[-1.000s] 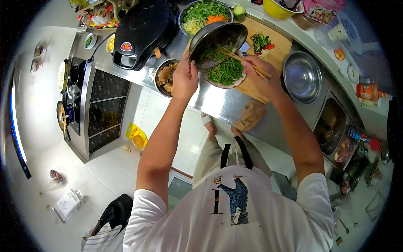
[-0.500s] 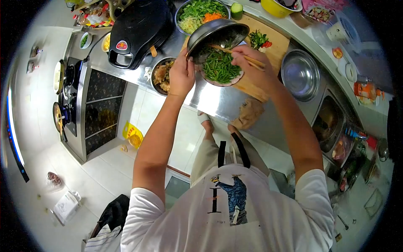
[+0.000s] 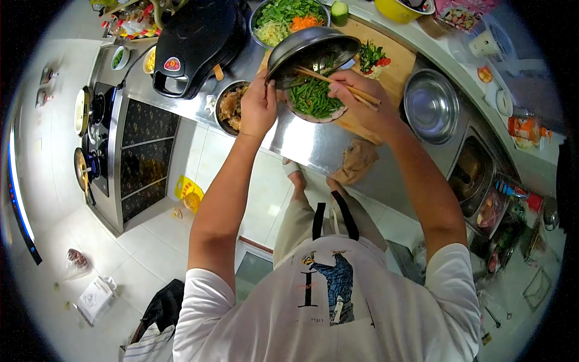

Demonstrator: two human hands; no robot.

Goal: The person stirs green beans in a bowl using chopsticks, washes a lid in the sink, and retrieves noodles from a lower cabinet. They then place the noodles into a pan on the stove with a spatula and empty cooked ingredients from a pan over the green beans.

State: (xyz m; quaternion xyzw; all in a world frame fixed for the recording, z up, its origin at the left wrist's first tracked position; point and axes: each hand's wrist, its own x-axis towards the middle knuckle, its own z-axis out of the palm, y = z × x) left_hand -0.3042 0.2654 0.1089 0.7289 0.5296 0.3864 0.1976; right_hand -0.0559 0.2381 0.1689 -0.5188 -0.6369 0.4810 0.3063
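My left hand (image 3: 259, 108) is closed on the rim of a metal bowl (image 3: 310, 45), tipped on its side over a plate with its opening towards me. Cut green beans (image 3: 313, 98) lie heaped on the plate (image 3: 329, 117), whose scalloped edge shows at the front. Wooden chopsticks (image 3: 356, 92) are gripped in my right hand (image 3: 365, 99), their tips reaching into the bowl's shaded mouth. Some green pieces show inside the bowl; how many is hidden. Beside my left hand stands a bowl of brownish food (image 3: 230, 108).
A wooden cutting board (image 3: 395, 54) holds chopped green and red pieces (image 3: 373, 57). A black electric griddle (image 3: 196, 48) sits to the left, a bowl of cut vegetables (image 3: 289, 21) behind. An empty metal basin (image 3: 431, 107) and the sink (image 3: 473, 172) are right; a brown cloth (image 3: 357, 161) hangs at the counter edge.
My right hand and the chopsticks have shifted slightly, and the chopstick tips now sit a little further left and lower. The bowl stays tipped over the plate, its tilt slightly changed.
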